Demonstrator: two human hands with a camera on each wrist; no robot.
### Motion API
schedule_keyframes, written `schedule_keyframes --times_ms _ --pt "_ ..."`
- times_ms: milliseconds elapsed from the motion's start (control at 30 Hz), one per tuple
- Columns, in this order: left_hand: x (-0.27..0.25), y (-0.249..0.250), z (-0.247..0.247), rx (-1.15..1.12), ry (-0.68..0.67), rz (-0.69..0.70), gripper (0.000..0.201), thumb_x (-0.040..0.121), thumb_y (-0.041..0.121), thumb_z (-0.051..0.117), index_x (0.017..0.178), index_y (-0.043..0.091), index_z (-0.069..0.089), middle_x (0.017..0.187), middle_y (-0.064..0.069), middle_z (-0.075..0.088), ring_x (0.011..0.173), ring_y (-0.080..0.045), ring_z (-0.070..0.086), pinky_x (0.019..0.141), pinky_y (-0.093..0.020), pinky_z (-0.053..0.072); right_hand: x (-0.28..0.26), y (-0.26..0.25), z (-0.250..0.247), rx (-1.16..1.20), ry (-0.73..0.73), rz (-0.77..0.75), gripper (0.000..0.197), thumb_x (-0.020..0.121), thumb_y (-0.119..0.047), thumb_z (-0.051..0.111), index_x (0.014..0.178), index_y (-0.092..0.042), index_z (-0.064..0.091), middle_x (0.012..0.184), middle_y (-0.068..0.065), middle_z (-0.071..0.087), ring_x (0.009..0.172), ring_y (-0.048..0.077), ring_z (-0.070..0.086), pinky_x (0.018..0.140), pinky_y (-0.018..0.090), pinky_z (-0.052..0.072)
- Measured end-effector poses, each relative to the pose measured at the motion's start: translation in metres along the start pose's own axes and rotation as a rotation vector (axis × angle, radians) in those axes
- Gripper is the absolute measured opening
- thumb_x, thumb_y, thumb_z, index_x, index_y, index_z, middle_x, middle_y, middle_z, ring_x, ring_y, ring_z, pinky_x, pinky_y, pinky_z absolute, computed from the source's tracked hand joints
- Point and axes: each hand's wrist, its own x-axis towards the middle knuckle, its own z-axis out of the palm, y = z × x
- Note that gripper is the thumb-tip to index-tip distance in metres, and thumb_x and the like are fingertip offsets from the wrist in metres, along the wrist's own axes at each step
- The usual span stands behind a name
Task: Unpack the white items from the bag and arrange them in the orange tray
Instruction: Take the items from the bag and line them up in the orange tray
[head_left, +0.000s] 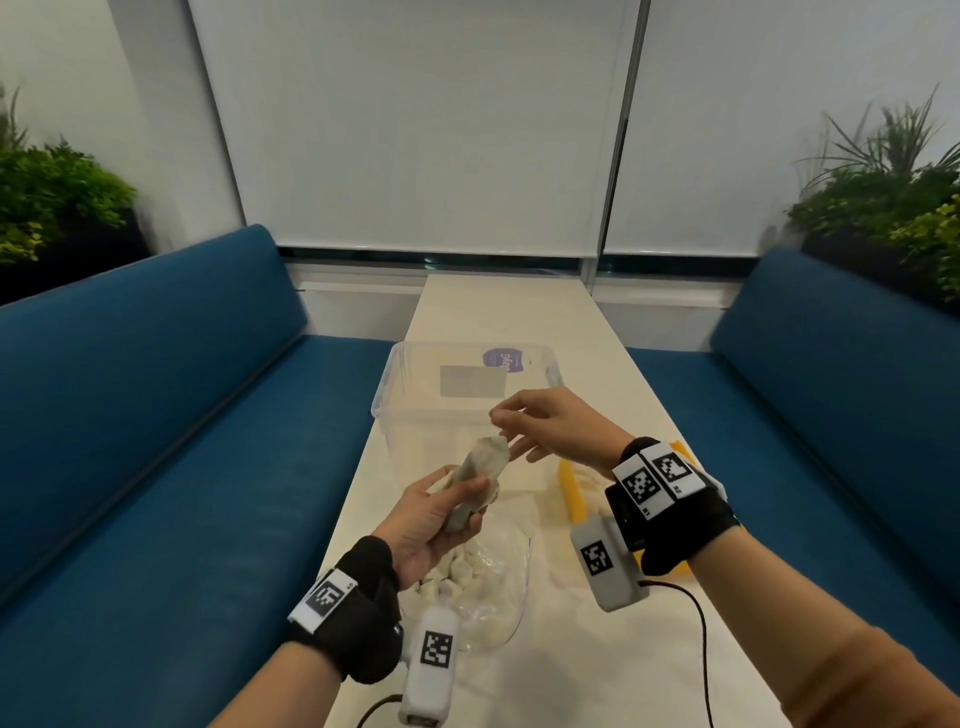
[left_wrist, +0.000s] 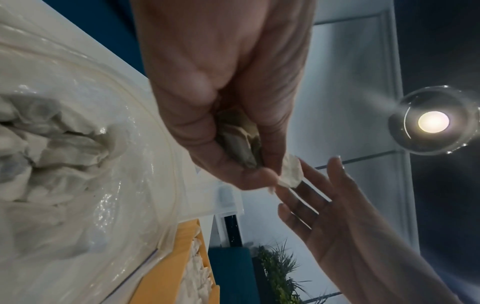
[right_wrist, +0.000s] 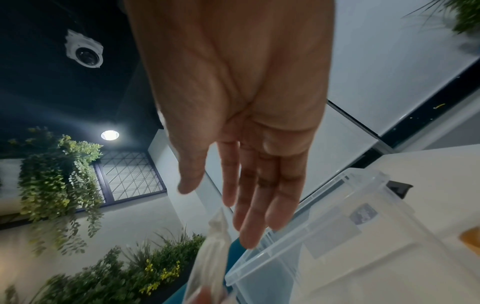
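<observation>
My left hand (head_left: 462, 499) grips a white crumpled item in clear wrap (head_left: 485, 457), held tilted above the table with its top end pointing away from me. That item's end pokes out past my fingers (left_wrist: 291, 172) in the left wrist view. My right hand (head_left: 514, 431) hovers just beyond the top end, fingers straight and empty (right_wrist: 246, 205); the white item (right_wrist: 215, 246) shows below them. The clear bag (head_left: 483, 577) with several white items lies under my left hand. The orange tray (head_left: 574, 499) sits to the right, mostly hidden by my right wrist, with white items (left_wrist: 197, 273) inside.
A clear plastic bin (head_left: 415, 395) stands on the white table (head_left: 597, 649) just behind my hands. Blue benches (head_left: 156, 415) run along both sides. Wrist camera cables trail across the table near its front edge.
</observation>
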Motion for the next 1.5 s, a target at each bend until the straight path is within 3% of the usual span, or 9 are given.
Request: schedule_keyframes --times_ms 233,367,700,800,933,1033,1133,1400,1500 --pt "0.008 -0.002 0.021 -0.047 -0.039 0.029 0.039 0.073 0.024 0.074 0.106 0.006 0.063 0.084 -0.007 0.066 0.07 -0.012 0.059 0.057 -0.02 0.056 -0.003 0.013 -0.021 -0.165 0.068 -0.086 0.013 0.086 -0.015 0.067 0.096 -0.008 0.072 0.082 0.005 0.072 0.064 0.01 0.063 0.057 0.014 0.047" --pt "0.017 -0.003 0.037 -0.137 -0.013 0.013 0.043 0.077 0.034 0.069 0.108 0.005 0.064 0.091 -0.012 0.065 0.071 -0.013 0.058 0.06 -0.021 0.058 -0.008 0.019 -0.045 -0.14 0.082 -0.094 0.014 0.086 -0.018 0.067 0.098 -0.012 0.074 0.082 0.0 0.072 0.064 0.004 0.062 0.062 0.02 0.053" --pt "0.055 -0.022 0.096 -0.125 0.003 0.027 0.025 0.08 0.01 0.071 0.103 0.005 0.06 0.084 -0.009 0.068 0.064 -0.01 0.061 0.059 -0.019 0.057 -0.021 0.047 -0.112 -0.133 0.102 -0.163 0.011 0.084 -0.008 0.068 0.095 -0.007 0.073 0.081 0.013 0.072 0.065 0.01 0.064 0.064 0.018 0.054" --pt "0.068 -0.031 0.111 -0.13 0.047 0.005 0.019 0.082 0.005 0.07 0.098 0.007 0.059 0.082 -0.01 0.069 0.065 -0.012 0.062 0.059 -0.02 0.058 -0.022 0.06 -0.137 -0.176 0.126 -0.154 0.011 0.085 -0.008 0.067 0.095 -0.007 0.072 0.078 0.007 0.071 0.062 0.005 0.063 0.061 0.015 0.052" --pt "0.082 -0.043 0.123 -0.119 0.104 -0.014 0.032 0.078 0.005 0.073 0.106 0.003 0.058 0.095 -0.014 0.066 0.078 -0.017 0.063 0.057 -0.021 0.057 -0.018 0.088 -0.168 -0.314 0.13 -0.085 0.009 0.086 -0.011 0.066 0.092 -0.011 0.073 0.073 -0.004 0.068 0.061 0.004 0.061 0.057 0.007 0.047" --pt "0.088 -0.048 0.129 -0.104 0.116 -0.023 0.027 0.078 0.005 0.072 0.103 0.004 0.061 0.1 -0.014 0.067 0.083 -0.019 0.063 0.057 -0.02 0.057 -0.015 0.119 -0.177 -0.478 0.085 -0.016 0.01 0.088 -0.012 0.064 0.092 -0.013 0.073 0.071 -0.011 0.064 0.062 0.004 0.061 0.061 0.005 0.046" --pt "0.093 -0.053 0.133 -0.101 0.114 -0.035 0.021 0.082 0.005 0.07 0.102 0.006 0.065 0.107 -0.015 0.068 0.09 -0.022 0.063 0.057 -0.021 0.057 -0.014 0.15 -0.177 -0.576 -0.004 0.064 0.013 0.088 -0.01 0.061 0.094 -0.012 0.072 0.081 -0.004 0.067 0.064 0.008 0.062 0.07 0.016 0.051" --pt "0.098 -0.064 0.135 -0.055 0.17 -0.064 0.035 0.082 0.009 0.07 0.116 0.006 0.061 0.113 -0.016 0.064 0.087 -0.021 0.064 0.056 -0.022 0.057 -0.013 0.203 -0.165 -0.754 -0.377 0.315 0.013 0.085 -0.005 0.063 0.096 -0.003 0.071 0.086 0.01 0.07 0.052 0.007 0.054 0.063 0.019 0.05" --pt "0.097 -0.065 0.134 -0.049 0.167 -0.062 0.032 0.082 0.008 0.07 0.112 0.005 0.062 0.106 -0.014 0.065 0.081 -0.019 0.065 0.058 -0.022 0.057 -0.006 0.215 -0.156 -0.821 -0.318 0.322 0.015 0.085 -0.005 0.065 0.098 -0.003 0.071 0.097 0.009 0.069 0.078 0.018 0.064 0.068 0.021 0.05"
